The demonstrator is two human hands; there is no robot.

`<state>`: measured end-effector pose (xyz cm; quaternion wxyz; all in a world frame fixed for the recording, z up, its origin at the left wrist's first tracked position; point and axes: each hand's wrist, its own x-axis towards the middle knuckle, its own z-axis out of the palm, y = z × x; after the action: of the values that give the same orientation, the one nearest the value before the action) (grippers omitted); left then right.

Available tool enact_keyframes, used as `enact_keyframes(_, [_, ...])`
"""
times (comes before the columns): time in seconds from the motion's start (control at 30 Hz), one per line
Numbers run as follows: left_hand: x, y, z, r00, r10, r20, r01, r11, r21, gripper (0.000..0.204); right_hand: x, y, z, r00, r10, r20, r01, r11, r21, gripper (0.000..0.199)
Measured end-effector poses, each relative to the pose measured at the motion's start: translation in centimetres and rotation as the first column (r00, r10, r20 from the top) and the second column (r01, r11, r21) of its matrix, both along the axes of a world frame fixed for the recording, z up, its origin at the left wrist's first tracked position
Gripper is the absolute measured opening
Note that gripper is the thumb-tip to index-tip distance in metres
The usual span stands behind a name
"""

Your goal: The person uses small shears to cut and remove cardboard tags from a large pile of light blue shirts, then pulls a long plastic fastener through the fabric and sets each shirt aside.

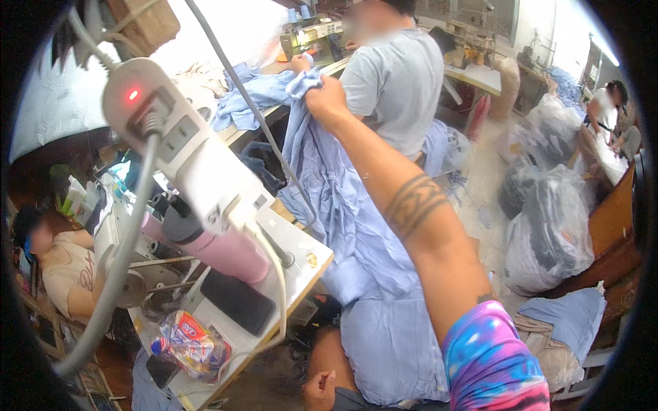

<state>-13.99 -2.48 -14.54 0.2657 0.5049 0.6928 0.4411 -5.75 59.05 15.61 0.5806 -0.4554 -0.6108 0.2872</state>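
My right arm stretches far forward, and my right hand point(325, 98) is closed on a bunched end of a light blue garment point(336, 185). The cloth hangs from that hand in long folds and spreads over my lap, where a smoother layer point(387, 342) lies. Low in the view, my left hand point(319, 392) rests beside my bare thigh with its fingers curled in and no object visible in it. Just past my right hand, another hand point(299, 63) is near the cloth; whose it is I cannot tell.
A person in a grey shirt point(404, 82) sits ahead at a sewing machine point(312, 38). A white power strip point(154, 109) and cable hang close at left, above a table point(301, 264) with a pink tumbler point(226, 250) and phone point(238, 303). Plastic bags point(548, 233) stand right.
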Motion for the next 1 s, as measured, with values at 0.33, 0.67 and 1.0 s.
enact_keyframes(0.33, [-0.3,0.8,0.2,0.999,-0.032,0.005,0.032,0.971,-0.237,0.026,7.7,-7.1,-19.6,0.877,0.385,0.289,-0.271,0.891,-0.363,0.065])
enact_keyframes(0.67, [1.7,4.3,3.4,0.963,-0.243,0.119,0.248,0.969,-0.024,0.024,33.3,-51.4,-20.1,0.797,-0.176,0.578,0.303,0.944,-0.131,0.056])
enact_keyframes(1.0, [5.5,16.4,7.5,0.851,-0.455,-0.264,0.475,0.880,0.015,0.032,41.2,-59.2,-28.6,0.737,-0.291,0.610,0.473,0.867,-0.157,0.027])
